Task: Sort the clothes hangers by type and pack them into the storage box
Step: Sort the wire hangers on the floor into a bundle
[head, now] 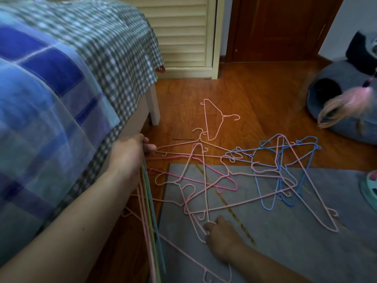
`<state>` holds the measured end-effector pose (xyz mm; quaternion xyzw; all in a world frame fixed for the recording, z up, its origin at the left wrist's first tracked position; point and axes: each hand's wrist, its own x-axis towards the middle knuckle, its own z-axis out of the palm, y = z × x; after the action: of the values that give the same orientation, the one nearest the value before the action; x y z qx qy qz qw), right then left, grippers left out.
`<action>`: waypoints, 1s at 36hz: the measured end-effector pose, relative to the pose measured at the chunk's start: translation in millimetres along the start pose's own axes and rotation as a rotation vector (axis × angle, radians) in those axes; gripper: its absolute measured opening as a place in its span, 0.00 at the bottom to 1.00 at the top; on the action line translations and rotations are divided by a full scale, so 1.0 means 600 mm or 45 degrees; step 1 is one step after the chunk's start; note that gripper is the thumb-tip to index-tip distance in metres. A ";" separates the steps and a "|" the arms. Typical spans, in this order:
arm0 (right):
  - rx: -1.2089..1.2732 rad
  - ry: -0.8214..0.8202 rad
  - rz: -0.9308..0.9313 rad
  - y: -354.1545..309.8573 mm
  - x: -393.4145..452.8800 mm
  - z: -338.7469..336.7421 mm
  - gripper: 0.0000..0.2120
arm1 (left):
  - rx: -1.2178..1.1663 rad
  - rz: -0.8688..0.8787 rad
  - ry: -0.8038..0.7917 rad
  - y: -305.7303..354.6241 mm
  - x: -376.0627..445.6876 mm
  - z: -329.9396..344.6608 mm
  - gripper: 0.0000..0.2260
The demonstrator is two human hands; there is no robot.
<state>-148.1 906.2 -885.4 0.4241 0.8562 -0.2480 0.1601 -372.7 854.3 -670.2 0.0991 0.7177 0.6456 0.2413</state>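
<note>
While kneeling beside the bed (61, 82), left hand (128, 152) gripping a bundle of hangers (150, 211); right hand (221, 240) pinching a pink hanger (201, 180) amid the tangled pile on the grey mat (285, 231).

Single head-worn wide-angle view, pitched forward and down at the wooden floor (255, 94). Close range: both forearms enter from the near edge, left hand (130, 154) and right hand (222, 240) in reach. Bed (61, 78) fills the left side, grey mat (285, 242) near right, door (281, 27) at the far end. Edges show lens curvature.
</note>
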 end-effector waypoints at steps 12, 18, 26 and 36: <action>0.802 0.506 0.518 -0.001 0.032 -0.113 0.12 | -0.083 -0.007 -0.084 -0.016 0.014 0.009 0.07; 1.068 0.808 0.492 0.027 0.025 -0.180 0.09 | -0.009 0.025 -0.154 -0.021 0.008 0.027 0.13; 2.143 0.408 0.106 0.022 0.004 -0.277 0.06 | 0.091 0.276 -0.297 -0.012 -0.005 0.080 0.09; 1.712 0.210 0.117 0.042 -0.046 -0.222 0.11 | -0.365 0.041 -0.350 0.028 -0.024 0.198 0.20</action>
<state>-120.0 976.2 -769.0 0.4849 0.5063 -0.6863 -0.1938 -307.1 954.6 -656.7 0.1623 0.5771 0.7254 0.3382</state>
